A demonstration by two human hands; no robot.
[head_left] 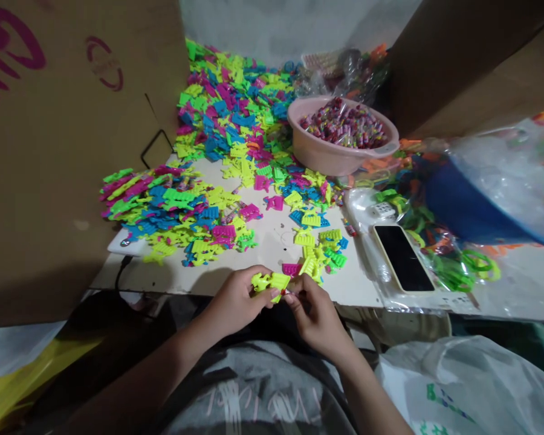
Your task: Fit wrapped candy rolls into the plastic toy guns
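My left hand (245,299) is closed around a bright yellow plastic toy piece (278,281) with a ribbed, cart-like end, just over the table's front edge. At the right end of that piece, my right hand (315,311) pinches a small red-and-clear wrapped candy (284,292). Its fingertips hide most of the candy, and I cannot tell whether it sits inside the toy piece. Right behind the hands lie several loose yellow, green and blue toy pieces (312,260) and a magenta toy piece (291,269).
A pile of toy pieces (176,205) stands at the left beside a large cardboard box (81,151). Farther back, a bigger heap (236,96) spreads to the wall. A pink basin (317,151) holds wrapped candies. At right are a phone (403,257) and a blue basin (466,205).
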